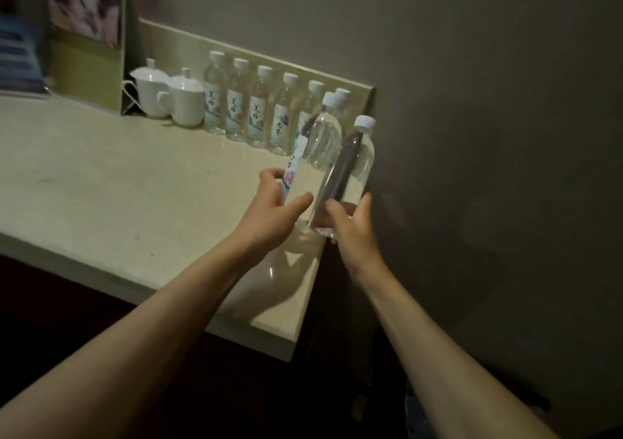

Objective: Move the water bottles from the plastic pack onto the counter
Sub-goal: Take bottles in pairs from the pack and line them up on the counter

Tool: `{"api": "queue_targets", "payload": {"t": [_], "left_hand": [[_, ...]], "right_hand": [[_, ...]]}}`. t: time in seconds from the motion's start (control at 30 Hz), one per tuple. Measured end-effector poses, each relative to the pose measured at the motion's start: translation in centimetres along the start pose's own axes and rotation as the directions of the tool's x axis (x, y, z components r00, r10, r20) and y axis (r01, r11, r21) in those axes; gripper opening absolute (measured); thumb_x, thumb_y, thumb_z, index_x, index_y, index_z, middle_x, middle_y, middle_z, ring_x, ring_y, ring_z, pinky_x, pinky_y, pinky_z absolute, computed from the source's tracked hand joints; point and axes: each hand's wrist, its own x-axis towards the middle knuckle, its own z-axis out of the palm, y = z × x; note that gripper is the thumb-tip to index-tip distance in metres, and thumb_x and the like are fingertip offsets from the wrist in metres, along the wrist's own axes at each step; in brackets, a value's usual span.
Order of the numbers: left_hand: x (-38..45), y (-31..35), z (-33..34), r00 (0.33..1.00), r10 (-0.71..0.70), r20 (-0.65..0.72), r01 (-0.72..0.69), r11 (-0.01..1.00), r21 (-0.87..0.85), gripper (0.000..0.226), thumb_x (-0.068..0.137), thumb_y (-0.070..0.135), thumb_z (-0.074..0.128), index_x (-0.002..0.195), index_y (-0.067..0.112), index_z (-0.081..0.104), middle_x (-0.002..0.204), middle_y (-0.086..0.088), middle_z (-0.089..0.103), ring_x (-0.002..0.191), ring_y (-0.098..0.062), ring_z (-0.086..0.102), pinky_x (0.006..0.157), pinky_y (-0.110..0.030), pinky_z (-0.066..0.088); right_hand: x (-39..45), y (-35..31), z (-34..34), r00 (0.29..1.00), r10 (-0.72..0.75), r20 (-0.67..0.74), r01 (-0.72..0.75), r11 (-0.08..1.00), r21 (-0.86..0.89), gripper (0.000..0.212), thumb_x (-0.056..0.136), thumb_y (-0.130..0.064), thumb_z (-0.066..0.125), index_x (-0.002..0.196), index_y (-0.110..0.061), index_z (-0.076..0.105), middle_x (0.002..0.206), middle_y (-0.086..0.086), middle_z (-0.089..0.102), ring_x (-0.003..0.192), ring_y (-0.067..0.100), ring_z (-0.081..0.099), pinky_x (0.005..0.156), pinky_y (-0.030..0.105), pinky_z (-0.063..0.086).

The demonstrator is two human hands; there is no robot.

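Each grip, left hand [274, 207] and right hand [350, 226], holds one bottle [354, 168].

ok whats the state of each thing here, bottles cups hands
left hand: grips a tilted, capped clear plastic water bottle
right hand: grips second tilted, capped clear bottle
row of labelled bottles: upright, capped, against backsplash
two white lidded cups: upright, lids on

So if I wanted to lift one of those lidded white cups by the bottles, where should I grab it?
Probably by the handle of the nearer cup: it sticks out on the cup's left, facing the open counter, so come in from the front left. The lid sits loose-looking on top with a small knob, so lifting by that seems risky. The bottles crowd its right side.
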Motion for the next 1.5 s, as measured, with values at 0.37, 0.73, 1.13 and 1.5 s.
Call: {"api": "queue_targets", "payload": {"t": [0.37,0.73,1.13,1.5], "left_hand": [[4.0,0.1,-3.9,0.998,-0.013,-0.065,0.028,0.973,0.229,0.047,0.075,0.013,0.079,0.112,0.018,0.050,0.091,0.009,0.061,0.082,-0.006,0.064,0.072,-0.029,0.057],[9.8,-2.0,-8.7,0.979,0.092,-0.183,0.019,0.847,0.530,0.056,0.063,0.026,0.085,0.105,0.013,0.050,0.094,-0.005,0.065,0.083,-0.022,0.062,0.073,-0.042,0.054],[20.4,-5.9,-18.0,0.993,0.118,-0.027,-0.082,0.819,0.568,0.059,0.065,0.034,0.086,0.108,0.018,0.050,0.103,0.000,0.060,0.089,-0.019,0.061,0.079,-0.039,0.055],[24.3,-7.1,-20.7,0.973,0.065,0.221,-0.187,0.786,0.589,0.075,0.075,0.029,0.075,0.135,0.009,0.035,0.131,-0.010,0.042,0.114,-0.026,0.054,0.097,-0.043,0.050]], "right_hand": [[5.2,-0.2,3.7,0.994,-0.108,-0.018,0.099,0.952,-0.289,0.065,0.076,-0.032,0.078,0.125,-0.018,0.038,0.123,0.003,0.057,0.112,0.018,0.057,0.092,0.038,0.051],[9.8,-1.0,9.7,0.994,-0.103,0.034,0.106,0.852,-0.513,0.064,0.066,-0.043,0.080,0.116,-0.017,0.050,0.118,0.003,0.045,0.110,0.024,0.053,0.095,0.040,0.046],[17.2,-0.1,20.2,0.997,0.084,0.001,-0.069,0.827,-0.558,0.063,0.073,-0.037,0.078,0.121,-0.011,0.045,0.120,0.009,0.056,0.109,0.026,0.057,0.086,0.039,0.052],[18.8,0.7,24.2,0.973,0.074,-0.217,-0.200,0.738,-0.644,0.073,0.080,-0.043,0.068,0.134,-0.005,0.034,0.132,0.013,0.051,0.117,0.032,0.054,0.096,0.046,0.047]]}}
